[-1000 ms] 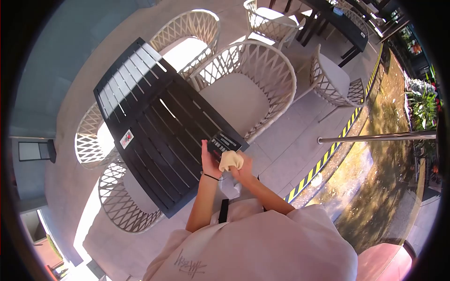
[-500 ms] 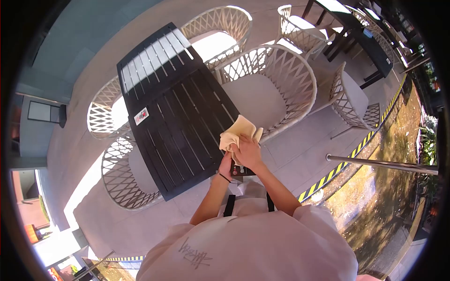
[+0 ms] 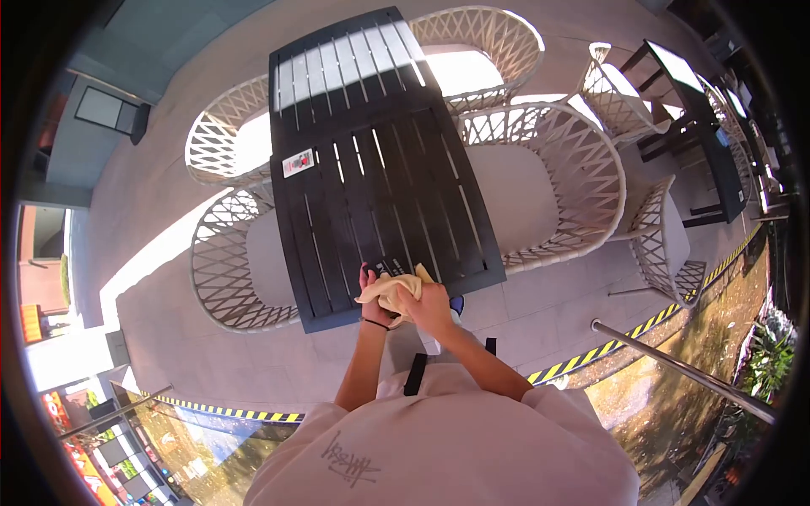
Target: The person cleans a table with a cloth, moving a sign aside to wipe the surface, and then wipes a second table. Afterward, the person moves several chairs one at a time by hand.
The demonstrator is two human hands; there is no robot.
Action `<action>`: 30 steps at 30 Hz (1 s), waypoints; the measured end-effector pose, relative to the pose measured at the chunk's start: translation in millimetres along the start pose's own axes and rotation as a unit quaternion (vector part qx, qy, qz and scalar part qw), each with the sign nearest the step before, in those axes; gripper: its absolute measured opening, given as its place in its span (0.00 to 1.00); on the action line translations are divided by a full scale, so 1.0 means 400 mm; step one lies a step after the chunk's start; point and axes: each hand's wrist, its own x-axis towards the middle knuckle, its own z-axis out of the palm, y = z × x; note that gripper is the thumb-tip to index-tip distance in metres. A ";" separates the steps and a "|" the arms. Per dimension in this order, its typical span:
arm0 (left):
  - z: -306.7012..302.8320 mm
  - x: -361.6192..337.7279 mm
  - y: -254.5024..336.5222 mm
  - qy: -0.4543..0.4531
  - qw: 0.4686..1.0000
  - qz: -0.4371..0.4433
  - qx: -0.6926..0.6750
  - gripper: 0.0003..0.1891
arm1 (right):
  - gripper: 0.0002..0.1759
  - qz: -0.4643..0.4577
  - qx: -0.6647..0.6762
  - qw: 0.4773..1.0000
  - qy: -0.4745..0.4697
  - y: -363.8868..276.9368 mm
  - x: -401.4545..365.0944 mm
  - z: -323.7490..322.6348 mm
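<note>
Both my hands are close together over the near end of a dark slatted table [image 3: 337, 274]. In my right hand [image 3: 431, 310] is a crumpled pale yellow cloth [image 3: 393, 291], pressed against a small black object with white print [image 3: 388, 266]. My left hand [image 3: 373, 307], a dark band at its wrist, grips that black object from the left side. The cloth hides most of the object, so its kind does not show. A small white card with red and dark print [image 3: 298, 163] lies on the table's left side.
White lattice armchairs stand along both sides of the table, including a large one [image 3: 582, 177] on the right and one [image 3: 236, 261] on the left. Farther right are another dark table [image 3: 713, 160], a metal rail [image 3: 675, 363] and a yellow-black striped edge [image 3: 582, 363].
My view has turned, so the table now sits farther right. My hands, with the cloth and black object, have moved left from the table's near right corner to its near edge.
</note>
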 end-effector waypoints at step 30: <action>-0.121 0.288 0.564 0.064 0.998 -0.008 0.024 0.29 | 0.29 -0.283 -0.376 0.876 -0.106 0.173 1.010 0.856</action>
